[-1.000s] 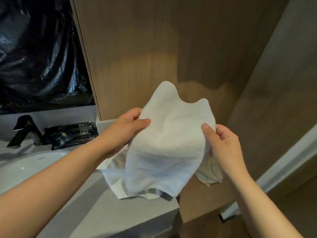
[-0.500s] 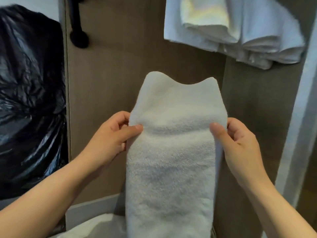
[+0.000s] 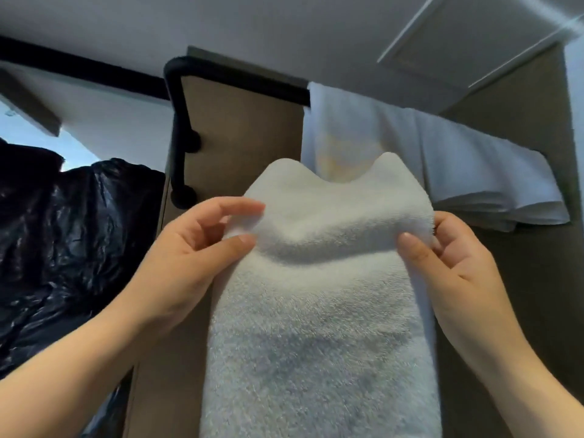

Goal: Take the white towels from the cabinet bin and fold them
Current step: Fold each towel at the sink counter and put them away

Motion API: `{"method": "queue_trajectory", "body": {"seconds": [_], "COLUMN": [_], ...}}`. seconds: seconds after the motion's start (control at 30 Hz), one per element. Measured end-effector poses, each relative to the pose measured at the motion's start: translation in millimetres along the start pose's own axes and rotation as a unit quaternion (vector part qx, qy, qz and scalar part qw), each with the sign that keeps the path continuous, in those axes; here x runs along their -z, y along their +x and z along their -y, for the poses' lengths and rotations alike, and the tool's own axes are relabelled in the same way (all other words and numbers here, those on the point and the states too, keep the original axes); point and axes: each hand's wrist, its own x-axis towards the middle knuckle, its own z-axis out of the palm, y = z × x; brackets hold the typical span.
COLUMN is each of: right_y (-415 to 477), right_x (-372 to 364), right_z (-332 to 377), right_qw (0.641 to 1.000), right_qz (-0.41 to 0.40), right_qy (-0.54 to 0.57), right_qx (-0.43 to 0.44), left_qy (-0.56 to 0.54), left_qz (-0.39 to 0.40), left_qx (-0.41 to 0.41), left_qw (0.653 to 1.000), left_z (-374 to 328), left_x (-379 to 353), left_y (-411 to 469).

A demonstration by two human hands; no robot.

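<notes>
A white terry towel (image 3: 319, 311) hangs lengthwise in front of me, folded to a narrow strip, its two top corners standing up like ears. My left hand (image 3: 192, 257) pinches its upper left edge between thumb and fingers. My right hand (image 3: 455, 267) pinches the upper right edge the same way. The towel's lower end runs out of the bottom of the view. The cabinet bin is not in view.
Behind the held towel, another white towel (image 3: 467, 172) is draped over a black rail (image 3: 240, 77) on a brown wooden panel (image 3: 240, 137). A black plastic sheet (image 3: 63, 248) covers the left side. The ceiling (image 3: 284, 23) shows above.
The view has tilted upward from the counter and sink to the rail and ceiling. Both hands have raised the towel, which now hangs straighter and narrower.
</notes>
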Motion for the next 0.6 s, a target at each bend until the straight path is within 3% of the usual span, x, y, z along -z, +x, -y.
{"method": "queue_trajectory", "body": {"seconds": [0.4,0.6], "right_y": [67.5,104.5], "right_x": [-62.7,-85.1], "right_z": [7.6,8.7], "right_qw": [0.990,0.989], "right_qz": [0.049,0.042], "right_qy": [0.030,0.018], "right_qx": [0.126,0.140], "left_qy": [0.161,0.224], "left_qz": [-0.091,-0.102], "left_qx": [-0.090,-0.125], "left_qw": [0.979,0.961], "left_z": [-44.0,-58.8], "left_x": [53.1,75.5], "left_y": [14.3,47.2]}}
